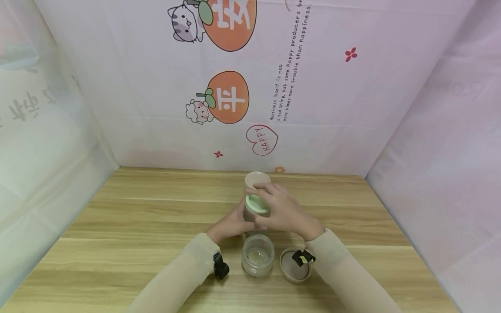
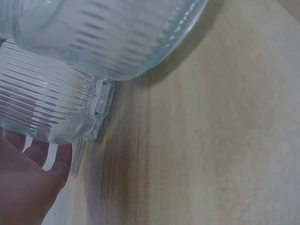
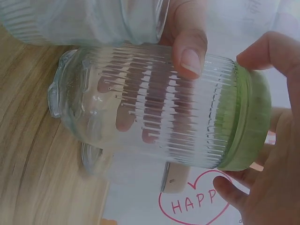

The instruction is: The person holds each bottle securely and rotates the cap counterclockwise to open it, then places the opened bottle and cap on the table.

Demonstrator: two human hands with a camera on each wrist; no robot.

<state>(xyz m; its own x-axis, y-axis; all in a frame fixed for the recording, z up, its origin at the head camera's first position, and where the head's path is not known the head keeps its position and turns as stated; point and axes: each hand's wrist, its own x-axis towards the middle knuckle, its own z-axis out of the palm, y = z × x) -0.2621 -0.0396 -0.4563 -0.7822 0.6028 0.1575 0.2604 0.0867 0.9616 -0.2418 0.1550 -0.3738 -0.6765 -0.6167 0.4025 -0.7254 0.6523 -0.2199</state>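
A ribbed clear glass jar (image 3: pixel 154 103) with a green lid (image 3: pixel 253 122) stands tilted between both hands, its base near the wooden table. My left hand (image 1: pixel 232 224) holds the jar's body, thumb on the near side and fingers showing through the glass. From above, my right hand (image 1: pixel 283 211) grips the green lid by its edge, thumb on one side and fingers on the other. The lid sits over the jar's mouth; whether it is tight I cannot tell. Nearer to me, a lidless glass jar (image 1: pixel 254 271) stands upright.
Just behind the hands is another container with a pale beige lid (image 1: pixel 257 179). A round beige lid (image 1: pixel 293 268) lies inner side up under the right wrist. Printed cloth walls (image 1: pixel 313 143) enclose the wooden table (image 1: pixel 164 208) at the back and sides.
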